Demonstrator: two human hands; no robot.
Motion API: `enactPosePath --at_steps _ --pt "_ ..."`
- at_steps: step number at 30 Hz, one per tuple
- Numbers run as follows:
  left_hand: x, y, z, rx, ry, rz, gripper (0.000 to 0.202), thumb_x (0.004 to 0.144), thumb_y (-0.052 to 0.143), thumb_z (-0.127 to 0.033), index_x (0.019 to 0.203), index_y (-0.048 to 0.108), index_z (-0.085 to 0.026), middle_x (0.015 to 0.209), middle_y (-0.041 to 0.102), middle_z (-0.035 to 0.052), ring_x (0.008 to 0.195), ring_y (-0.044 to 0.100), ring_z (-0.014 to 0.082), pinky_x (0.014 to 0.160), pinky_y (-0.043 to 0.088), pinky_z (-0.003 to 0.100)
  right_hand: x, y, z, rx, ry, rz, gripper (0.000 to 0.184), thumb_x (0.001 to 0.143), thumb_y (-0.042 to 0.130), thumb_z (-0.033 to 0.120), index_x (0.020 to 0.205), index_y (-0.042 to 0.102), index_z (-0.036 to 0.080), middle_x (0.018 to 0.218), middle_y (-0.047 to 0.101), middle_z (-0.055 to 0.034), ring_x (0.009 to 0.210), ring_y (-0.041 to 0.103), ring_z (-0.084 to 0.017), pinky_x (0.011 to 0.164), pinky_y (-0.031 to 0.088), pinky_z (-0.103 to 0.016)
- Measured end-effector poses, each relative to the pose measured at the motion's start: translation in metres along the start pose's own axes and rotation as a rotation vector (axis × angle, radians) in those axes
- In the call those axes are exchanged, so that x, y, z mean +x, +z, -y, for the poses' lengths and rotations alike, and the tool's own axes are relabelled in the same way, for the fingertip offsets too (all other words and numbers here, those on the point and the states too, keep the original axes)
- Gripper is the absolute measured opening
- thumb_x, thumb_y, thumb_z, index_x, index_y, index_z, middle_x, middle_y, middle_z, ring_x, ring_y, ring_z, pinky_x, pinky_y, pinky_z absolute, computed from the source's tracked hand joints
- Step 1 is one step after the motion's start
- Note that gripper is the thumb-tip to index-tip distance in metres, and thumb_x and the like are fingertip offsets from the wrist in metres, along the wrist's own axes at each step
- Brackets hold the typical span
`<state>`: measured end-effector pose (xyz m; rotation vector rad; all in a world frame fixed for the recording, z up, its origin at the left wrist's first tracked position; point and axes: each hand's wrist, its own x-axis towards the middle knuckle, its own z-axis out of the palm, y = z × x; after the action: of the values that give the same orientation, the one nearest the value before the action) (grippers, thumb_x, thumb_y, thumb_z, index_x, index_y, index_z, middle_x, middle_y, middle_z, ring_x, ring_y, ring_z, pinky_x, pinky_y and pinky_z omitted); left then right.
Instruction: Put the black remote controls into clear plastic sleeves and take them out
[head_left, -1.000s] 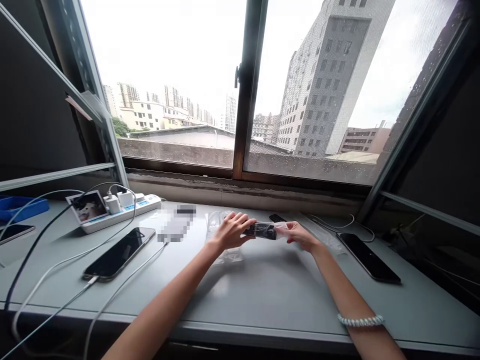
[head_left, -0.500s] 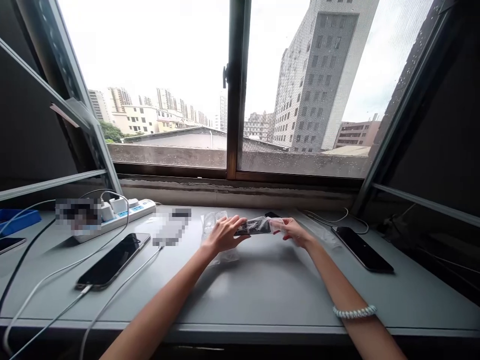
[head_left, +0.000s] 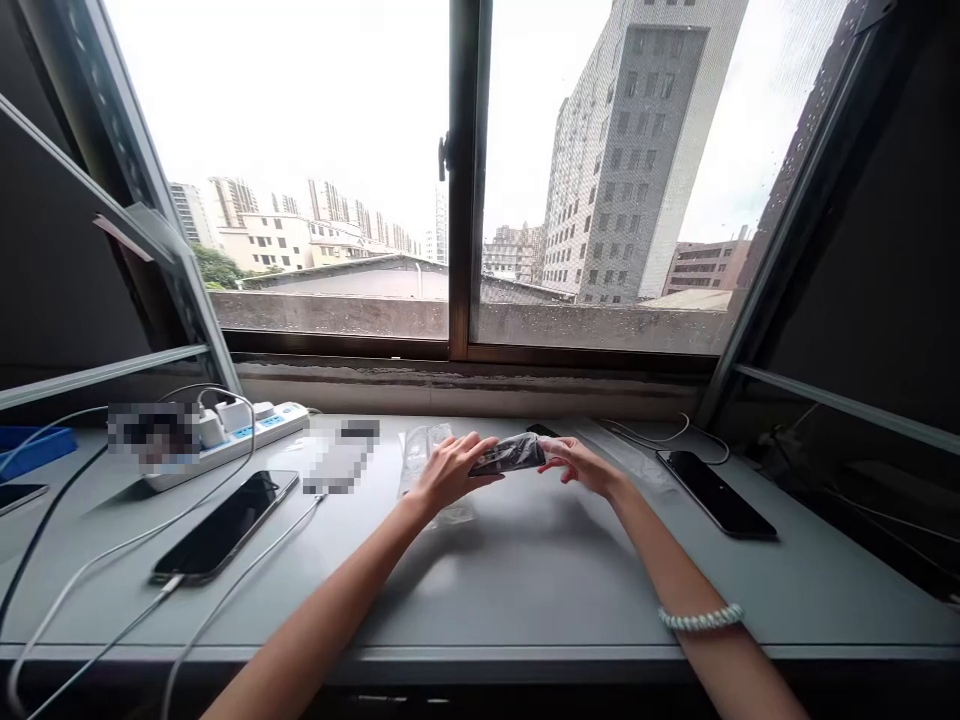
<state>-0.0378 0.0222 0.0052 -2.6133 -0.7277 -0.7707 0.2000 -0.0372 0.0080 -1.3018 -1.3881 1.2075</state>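
Note:
A dark, flat, phone-sized item [head_left: 511, 456] in clear plastic wrap is held up over the middle of the desk. My left hand [head_left: 450, 474] grips its left end, fingers over the top and thumb below. At the other end, the bent fingers of my right hand [head_left: 583, 464] are closed on the wrapped edge. Beneath and behind my left hand lies a crumpled clear plastic bag [head_left: 417, 452]. Another dark object [head_left: 538, 431] shows partly behind the wrapped item. What exactly is inside the wrap I cannot make out.
Left on the grey desk [head_left: 525, 600] are a black-screened phone [head_left: 229, 525] on a white cable and a power strip [head_left: 281, 427] with plugs. Another phone [head_left: 716, 495] lies right, near clear plastic sheeting [head_left: 637, 460]. A blue tray [head_left: 37, 450] stands far left; metal frames flank the window.
The fingers of my right hand have shifted slightly left along the wrapped item's end, and the loose plastic there looks drawn in. My left hand keeps its grip. The view has shifted slightly.

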Motion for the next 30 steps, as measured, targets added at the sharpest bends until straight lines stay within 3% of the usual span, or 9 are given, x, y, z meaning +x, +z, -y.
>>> enactPosePath --at_steps 6,15,22,30 --pt "0.004 -0.006 0.001 0.056 -0.006 -0.052 0.042 0.082 0.051 -0.050 0.116 0.052 -0.024 0.089 0.060 0.0020 0.074 0.056 0.0162 0.073 0.043 0.029 0.003 0.003 0.001 0.044 -0.146 -0.069 0.034 0.068 0.063 0.048 0.079 0.070 0.016 0.084 0.065 -0.0074 0.076 0.053 -0.017 0.044 0.033 -0.019" --pt "0.006 -0.016 0.015 0.081 0.056 0.007 0.043 0.083 0.054 -0.041 0.122 0.049 -0.026 0.096 0.060 0.0030 0.079 0.055 0.0166 0.077 0.041 0.028 0.008 0.001 -0.003 -0.040 -0.158 -0.135 0.039 0.065 0.062 0.052 0.089 0.072 0.023 0.119 0.059 -0.0040 0.097 0.054 -0.023 0.049 0.042 -0.019" --pt "0.000 -0.004 0.016 0.048 0.058 0.035 0.045 0.082 0.055 -0.041 0.124 0.048 -0.026 0.098 0.060 0.0051 0.083 0.056 0.0184 0.081 0.041 0.032 0.016 0.005 -0.018 -0.065 -0.089 -0.314 0.046 0.057 0.070 0.052 0.089 0.071 0.019 0.089 0.068 -0.0075 0.081 0.059 -0.021 0.049 0.042 -0.022" --pt "-0.003 0.001 0.014 0.015 0.022 -0.007 0.045 0.083 0.051 -0.047 0.122 0.050 -0.024 0.094 0.060 0.0032 0.079 0.055 0.0160 0.079 0.042 0.029 0.008 0.007 -0.013 0.013 -0.095 -0.194 0.041 0.063 0.066 0.052 0.087 0.069 0.018 0.082 0.066 -0.0067 0.078 0.060 -0.019 0.053 0.044 -0.022"
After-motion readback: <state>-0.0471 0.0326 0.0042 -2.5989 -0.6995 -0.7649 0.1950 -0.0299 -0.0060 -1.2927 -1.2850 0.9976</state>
